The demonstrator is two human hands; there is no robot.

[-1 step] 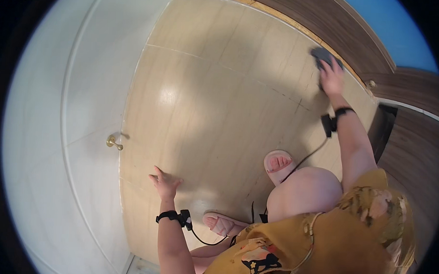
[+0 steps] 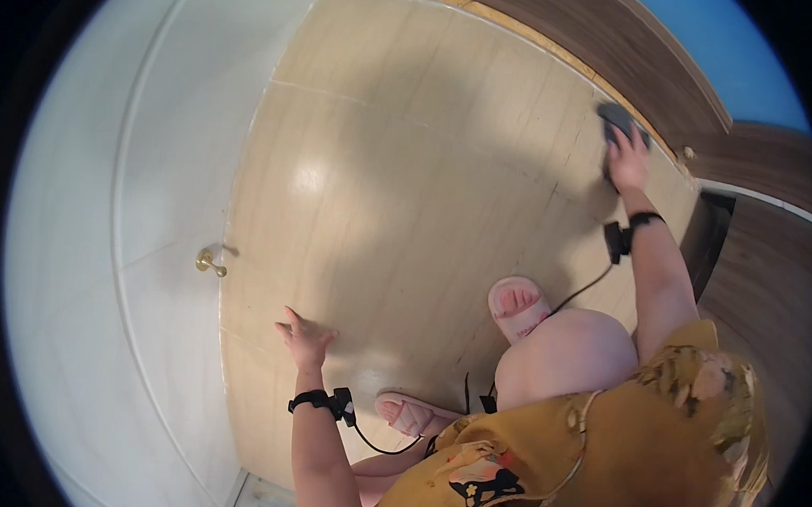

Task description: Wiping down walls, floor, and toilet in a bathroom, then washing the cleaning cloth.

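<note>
At the far right, my right hand point(image 2: 629, 163) is on a dark grey cloth point(image 2: 615, 116) with its fingers over it. The cloth is bunched against the beige floor point(image 2: 425, 218), close to the wooden base edge, and part of it is hidden under the hand. My left hand point(image 2: 304, 341) is at the lower left with fingers spread and nothing in it. It is at the floor, but whether it bears on it I cannot tell.
A white panel point(image 2: 75, 242) bounds the floor on the left, with a brass doorstop point(image 2: 211, 263) sticking out. Dark wood panelling point(image 2: 610, 46) runs along the far right. My feet in pink slippers point(image 2: 515, 304) stand near. Cables hang from both wrist bands.
My right hand and the cloth have moved a short way to the right and nearer to me along the wooden edge. The left hand stays in place.
</note>
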